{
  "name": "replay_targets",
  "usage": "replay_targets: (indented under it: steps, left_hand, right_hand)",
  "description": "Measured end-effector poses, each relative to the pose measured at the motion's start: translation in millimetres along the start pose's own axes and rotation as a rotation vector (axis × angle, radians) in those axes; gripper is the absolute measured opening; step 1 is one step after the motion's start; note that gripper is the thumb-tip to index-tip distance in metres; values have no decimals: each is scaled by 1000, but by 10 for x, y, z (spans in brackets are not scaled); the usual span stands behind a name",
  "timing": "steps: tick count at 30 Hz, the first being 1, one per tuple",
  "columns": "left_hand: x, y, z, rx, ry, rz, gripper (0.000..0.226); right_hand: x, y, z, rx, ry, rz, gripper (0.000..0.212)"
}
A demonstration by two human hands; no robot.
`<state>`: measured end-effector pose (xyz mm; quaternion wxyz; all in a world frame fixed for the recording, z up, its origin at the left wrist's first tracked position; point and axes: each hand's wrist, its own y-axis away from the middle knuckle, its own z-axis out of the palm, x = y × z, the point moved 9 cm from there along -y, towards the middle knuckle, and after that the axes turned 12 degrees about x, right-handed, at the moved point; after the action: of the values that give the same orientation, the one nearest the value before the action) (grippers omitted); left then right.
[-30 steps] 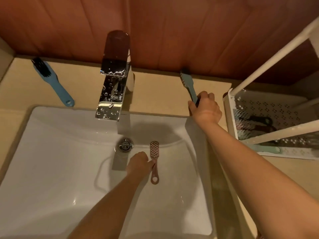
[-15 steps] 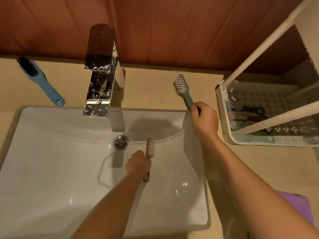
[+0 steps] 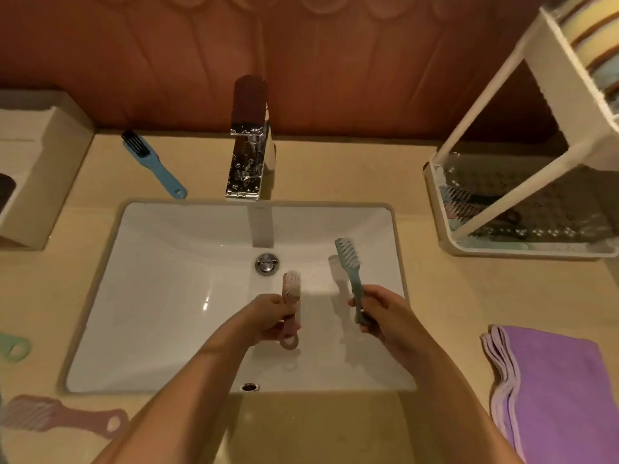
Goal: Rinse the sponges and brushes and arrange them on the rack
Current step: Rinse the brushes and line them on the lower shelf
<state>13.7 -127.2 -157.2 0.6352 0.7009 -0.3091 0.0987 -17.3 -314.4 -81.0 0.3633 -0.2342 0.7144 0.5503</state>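
Over the sink (image 3: 160, 296), just in front of its drain (image 3: 267, 263), my left hand (image 3: 268, 318) grips the pink brush (image 3: 290, 306) while my right hand (image 3: 380, 314) grips the teal brush (image 3: 350, 266) beside it.

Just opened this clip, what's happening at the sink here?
A person works at a white sink, both hands over the basin. The left hand grips a pink brush, the right hand a teal brush. Neither is on the rack yet, whose lower tray already holds brushes. A blue brush lies on the counter beside the tap.
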Motion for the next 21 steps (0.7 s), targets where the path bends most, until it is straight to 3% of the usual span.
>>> replay_targets:
  steps: [4,10,15,21]
  left_hand:
    - [10,326,-47,-42,136,40,10]
    - [59,702,-77,-42,364,58,18]
    - [272,871,-158,80,338,157,15]
    - [603,1163,46,29,312,287,19]
  right_hand:
    - [123,240,97,-53,30,29,22]
    - [145,467,45,15,128,-2,25]
    - [-23,568,-27,44,192,-156,23]
    - [-272,675,-198,131,363,-440,31]
